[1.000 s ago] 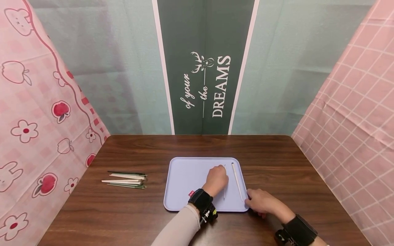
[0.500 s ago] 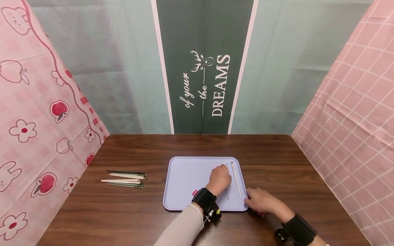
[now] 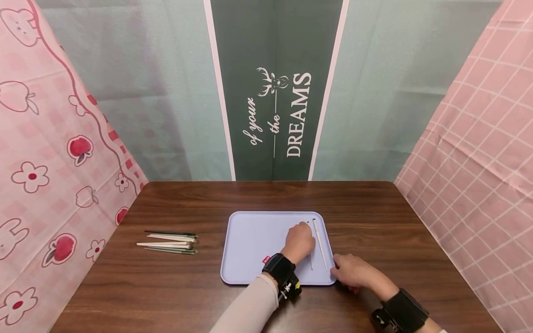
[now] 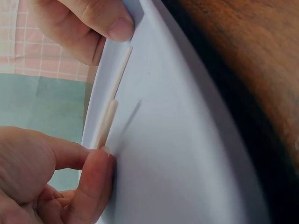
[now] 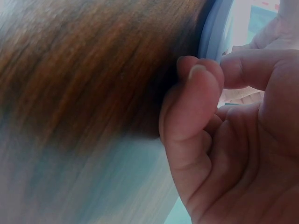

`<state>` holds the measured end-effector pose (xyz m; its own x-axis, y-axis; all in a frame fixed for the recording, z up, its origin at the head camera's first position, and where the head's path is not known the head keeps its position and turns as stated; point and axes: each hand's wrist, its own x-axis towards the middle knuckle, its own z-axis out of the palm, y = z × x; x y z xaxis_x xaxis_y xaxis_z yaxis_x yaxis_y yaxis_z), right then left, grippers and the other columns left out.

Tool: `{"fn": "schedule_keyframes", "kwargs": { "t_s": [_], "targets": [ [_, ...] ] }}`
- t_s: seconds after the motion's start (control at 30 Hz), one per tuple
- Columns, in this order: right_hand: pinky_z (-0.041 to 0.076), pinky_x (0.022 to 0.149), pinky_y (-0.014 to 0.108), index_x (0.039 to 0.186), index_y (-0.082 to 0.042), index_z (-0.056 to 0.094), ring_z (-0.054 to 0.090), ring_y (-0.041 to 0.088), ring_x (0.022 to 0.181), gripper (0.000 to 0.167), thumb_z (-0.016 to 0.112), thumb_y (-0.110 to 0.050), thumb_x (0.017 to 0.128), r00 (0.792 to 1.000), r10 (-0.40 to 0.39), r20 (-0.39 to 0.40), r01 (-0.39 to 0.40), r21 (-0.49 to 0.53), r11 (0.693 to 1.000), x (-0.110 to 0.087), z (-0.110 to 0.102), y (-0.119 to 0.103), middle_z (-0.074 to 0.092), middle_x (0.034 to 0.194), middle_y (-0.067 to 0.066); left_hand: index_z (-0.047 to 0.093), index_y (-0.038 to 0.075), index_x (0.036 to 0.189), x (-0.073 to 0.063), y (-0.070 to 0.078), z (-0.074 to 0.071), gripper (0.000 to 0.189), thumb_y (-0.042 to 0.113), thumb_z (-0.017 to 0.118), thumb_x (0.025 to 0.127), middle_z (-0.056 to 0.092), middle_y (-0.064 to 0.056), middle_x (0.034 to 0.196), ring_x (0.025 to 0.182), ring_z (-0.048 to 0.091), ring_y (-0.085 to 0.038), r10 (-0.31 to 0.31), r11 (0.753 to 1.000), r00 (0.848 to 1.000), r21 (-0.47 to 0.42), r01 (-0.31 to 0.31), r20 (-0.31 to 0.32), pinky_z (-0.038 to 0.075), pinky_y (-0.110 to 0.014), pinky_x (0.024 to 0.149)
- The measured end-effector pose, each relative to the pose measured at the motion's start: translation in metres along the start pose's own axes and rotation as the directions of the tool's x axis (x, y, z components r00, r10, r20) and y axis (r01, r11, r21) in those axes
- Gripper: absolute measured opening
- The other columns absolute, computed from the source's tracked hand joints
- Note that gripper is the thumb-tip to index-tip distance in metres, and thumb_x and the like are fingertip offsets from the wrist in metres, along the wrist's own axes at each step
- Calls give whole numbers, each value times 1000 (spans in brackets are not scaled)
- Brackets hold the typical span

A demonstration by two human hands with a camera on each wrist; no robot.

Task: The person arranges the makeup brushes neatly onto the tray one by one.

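Note:
On a pale lavender tray (image 3: 254, 240), my left hand (image 3: 300, 243) pinches a slim white-handled brush (image 4: 110, 120) between thumb and fingertips, low over the surface. The upper part of this brush is mostly hidden by the hand in the head view. Just to its right a second white brush (image 3: 320, 247) with a dark tip lies along the tray's right side. In the left wrist view the two handles run nearly parallel. My right hand (image 3: 354, 272) grips the tray's front right corner, thumb at the rim and fingers curled beneath.
Several thin brushes (image 3: 168, 243) with white, green and black handles lie in a bunch on the wooden table (image 3: 200, 300), left of the tray. A small red tag (image 3: 266, 259) shows on the tray by my left wrist. Curtains stand behind and at both sides.
My left hand has shifted a little to the right with its brush, bringing it closer to the one lying there. The right hand stays on the tray corner.

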<state>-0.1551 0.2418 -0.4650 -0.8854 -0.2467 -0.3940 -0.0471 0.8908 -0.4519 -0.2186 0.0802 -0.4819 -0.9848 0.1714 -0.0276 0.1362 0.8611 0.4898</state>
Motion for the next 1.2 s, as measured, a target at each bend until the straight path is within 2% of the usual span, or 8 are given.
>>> {"fn": "schedule_keyframes", "kwargs": {
  "t_s": [0.23, 0.57, 0.87, 1.2],
  "targets": [
    [47, 39, 30, 80, -10, 52, 54, 17, 44, 16, 60, -12, 93, 1000, -6, -12, 6, -6, 1000, 0, 0, 0, 54, 61, 7, 64, -2, 92, 0, 0, 2, 18, 15, 68, 90, 60, -10, 74, 64, 58, -24, 20, 999, 999, 25, -20, -30, 48, -31, 60],
    [47, 39, 30, 80, -9, 52, 55, 18, 44, 16, 61, -12, 93, 1000, -6, -16, 6, -7, 1000, 1, 1, 0, 55, 61, 7, 62, -2, 92, 0, -2, 2, 20, 17, 68, 91, 59, -10, 72, 65, 59, -24, -15, 1000, 1000, -9, 15, -23, 48, -32, 59],
    [48, 39, 31, 79, -10, 51, 54, 18, 43, 17, 61, -12, 93, 1000, -12, -27, 12, -9, 1000, 0, 2, 0, 54, 60, 6, 62, -3, 94, -1, 1, 1, 20, 16, 68, 91, 63, -13, 76, 69, 63, -26, -39, 999, 999, 10, 39, -22, 51, -33, 61],
    [48, 40, 31, 81, -9, 52, 55, 19, 46, 15, 60, -13, 93, 1000, 6, -6, -6, -7, 1000, 2, 2, 0, 55, 61, 7, 65, -3, 95, -4, -1, -3, 22, 19, 67, 93, 60, -9, 76, 67, 58, -24, 1, 1000, 1000, -2, -1, 0, 47, -30, 62]
  ]
}}
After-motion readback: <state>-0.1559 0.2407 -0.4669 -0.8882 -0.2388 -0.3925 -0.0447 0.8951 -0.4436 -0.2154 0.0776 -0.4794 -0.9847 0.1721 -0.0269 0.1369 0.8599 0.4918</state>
